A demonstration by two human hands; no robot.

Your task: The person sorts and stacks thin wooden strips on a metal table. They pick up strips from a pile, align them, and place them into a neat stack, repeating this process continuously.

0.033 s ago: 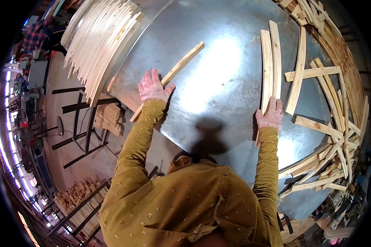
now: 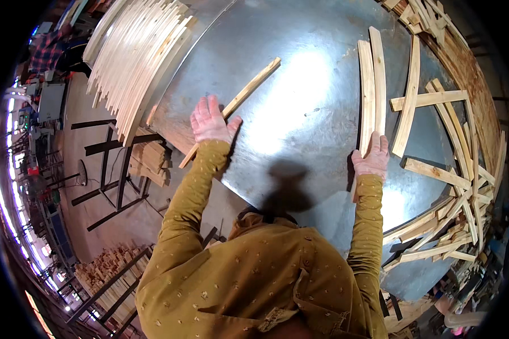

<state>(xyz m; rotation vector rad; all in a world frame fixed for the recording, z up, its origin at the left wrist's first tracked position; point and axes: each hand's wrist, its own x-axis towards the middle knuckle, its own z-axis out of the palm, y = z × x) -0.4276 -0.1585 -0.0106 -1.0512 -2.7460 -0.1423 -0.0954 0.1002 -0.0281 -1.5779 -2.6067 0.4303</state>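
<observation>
My left hand (image 2: pixel 214 120) lies flat with its fingers spread across a single pale wooden strip (image 2: pixel 251 87). That strip rests slantwise on the shiny metal table (image 2: pixel 237 45), its near end jutting out past my wrist. Further right, my right hand (image 2: pixel 372 158) rests with fingers stretched out on the near part of two strips lying side by side, a left strip (image 2: pixel 367 85) and a right strip (image 2: pixel 378 68). Neither hand grips anything that I can see. What lies beneath each palm is hidden.
Right of my right hand lie a lone strip (image 2: pixel 408 96) and a jumbled heap of strips (image 2: pixel 469 186). A neat stack of long strips (image 2: pixel 138 51) stands at the far left. Below it are a black metal frame (image 2: pixel 121 169) and bundled wood (image 2: pixel 110 277). A person (image 2: pixel 48 53) is at the far left edge.
My left hand has shifted very slightly to the right over its strip. The right hand and the strips look almost unmoved.
</observation>
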